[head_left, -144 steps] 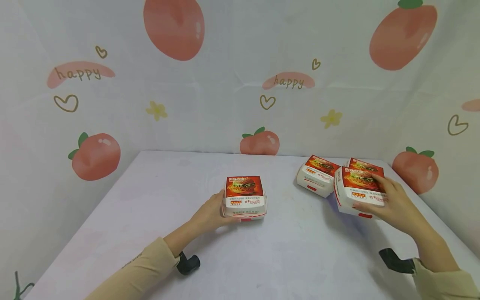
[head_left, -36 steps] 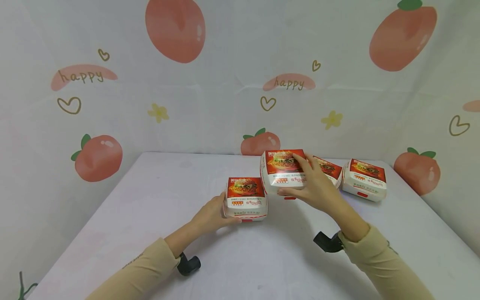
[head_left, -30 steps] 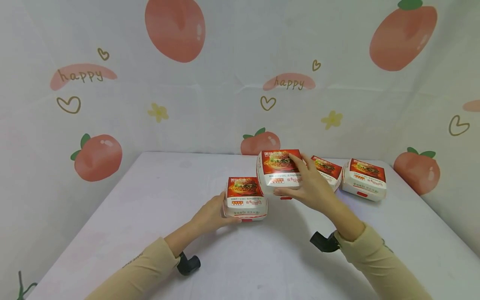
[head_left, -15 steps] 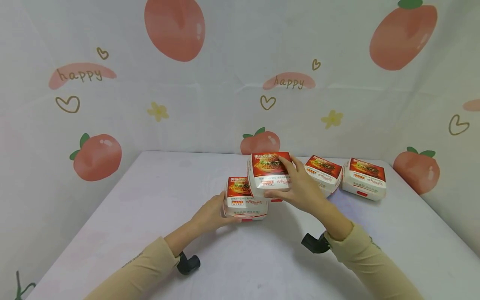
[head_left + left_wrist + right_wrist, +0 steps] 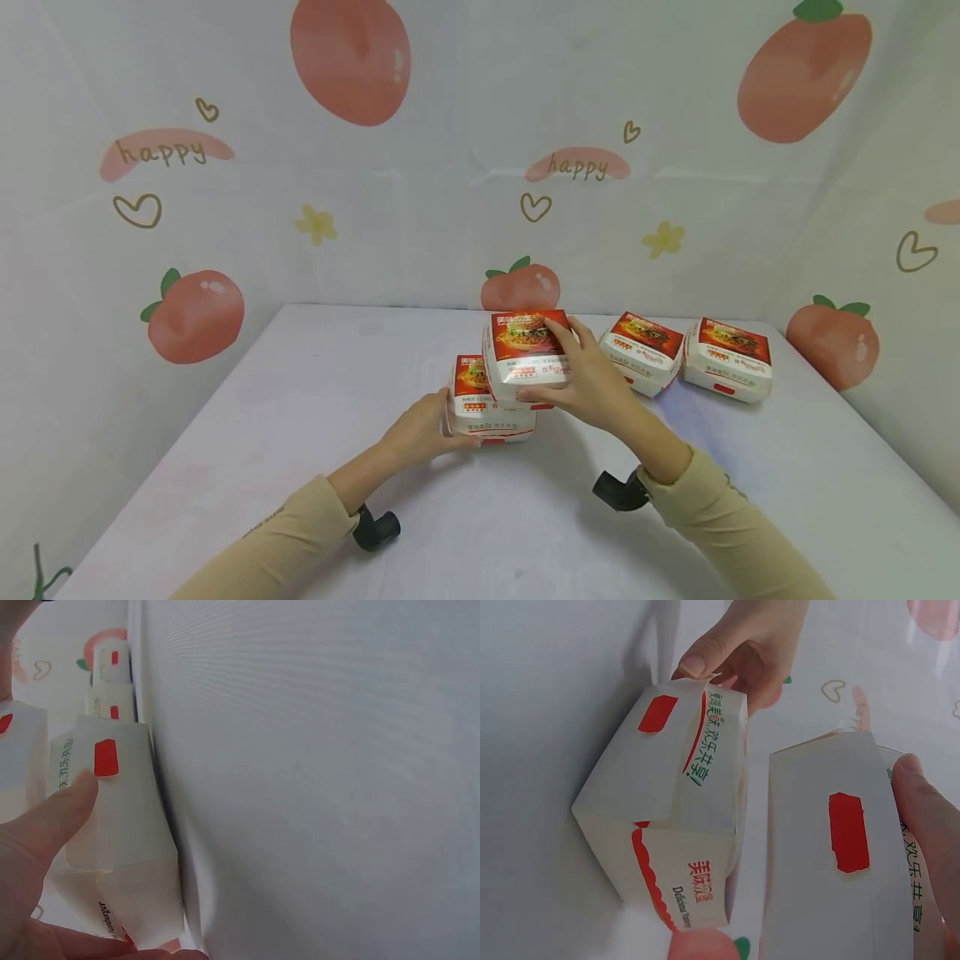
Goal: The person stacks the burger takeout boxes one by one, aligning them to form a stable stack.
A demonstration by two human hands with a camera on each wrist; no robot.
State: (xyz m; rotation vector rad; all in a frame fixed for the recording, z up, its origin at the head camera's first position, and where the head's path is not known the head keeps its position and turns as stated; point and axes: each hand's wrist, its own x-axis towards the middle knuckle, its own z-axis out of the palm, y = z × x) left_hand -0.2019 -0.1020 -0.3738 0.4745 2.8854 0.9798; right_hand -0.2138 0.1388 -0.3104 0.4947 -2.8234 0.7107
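Observation:
A white and red hamburger box [image 5: 491,427] sits on the table near the middle, and my left hand [image 5: 416,429] grips its left side, thumb along the front in the left wrist view. My right hand [image 5: 596,387] holds a second hamburger box [image 5: 525,371] by its right side, thumb at the front and fingers on the lid. This raised box hangs above the lower one and hides much of its printed lid. In the right wrist view a gap separates the raised box [image 5: 817,862] from the lower box [image 5: 656,769].
Two more hamburger boxes, one angled [image 5: 641,354] and one farther right [image 5: 727,360], stand side by side at the table's back right. A patterned cloth [image 5: 420,192] hangs behind the white table [image 5: 315,375]. Black wrist devices [image 5: 621,492] hang below both cuffs.
My right hand has carried its box from the right side leftward, then lowered it a little over the front box. My left hand and the boxes on the table have stayed in place.

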